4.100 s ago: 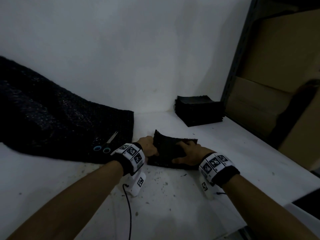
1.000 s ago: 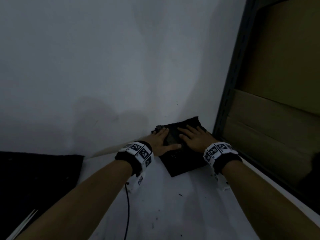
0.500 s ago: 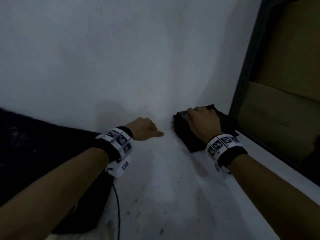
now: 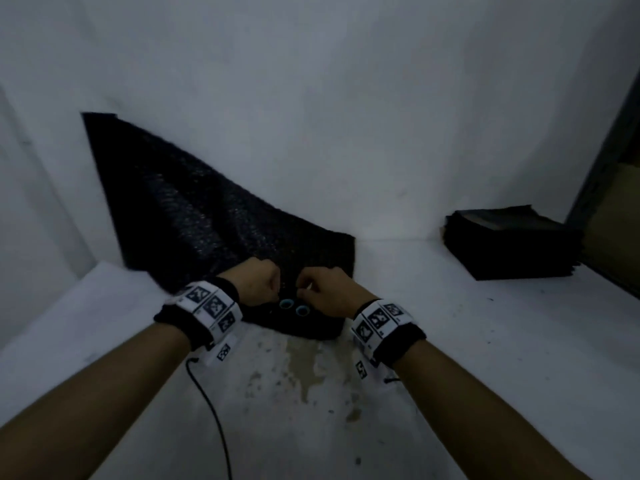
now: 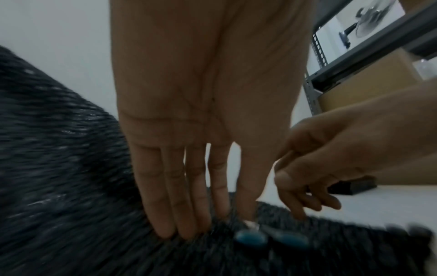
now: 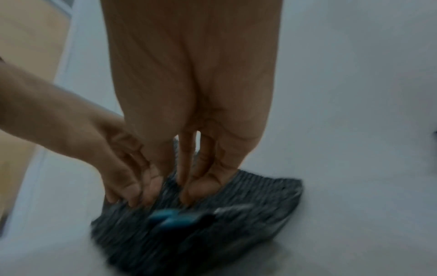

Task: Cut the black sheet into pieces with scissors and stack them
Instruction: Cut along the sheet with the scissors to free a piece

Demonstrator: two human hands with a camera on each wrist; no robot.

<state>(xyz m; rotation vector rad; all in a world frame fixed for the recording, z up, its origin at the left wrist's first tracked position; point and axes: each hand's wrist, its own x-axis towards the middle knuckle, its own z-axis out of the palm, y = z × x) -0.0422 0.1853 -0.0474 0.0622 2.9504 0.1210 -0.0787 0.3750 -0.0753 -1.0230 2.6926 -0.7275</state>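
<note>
My left hand [image 4: 258, 284] and right hand [image 4: 325, 292] sit close together on the near end of the black sheet [image 4: 194, 216]. Both sets of fingers point down onto the mesh; whether they pinch it I cannot tell. The scissors [image 4: 294, 306] lie just below my fingertips. The stack of cut pieces [image 4: 512, 244] sits well right of my right hand.

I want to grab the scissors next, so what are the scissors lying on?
The scissors lie on the black sheet, blue handle loops showing between the left hand and right hand. The hands cover the blades in the head view.
</note>
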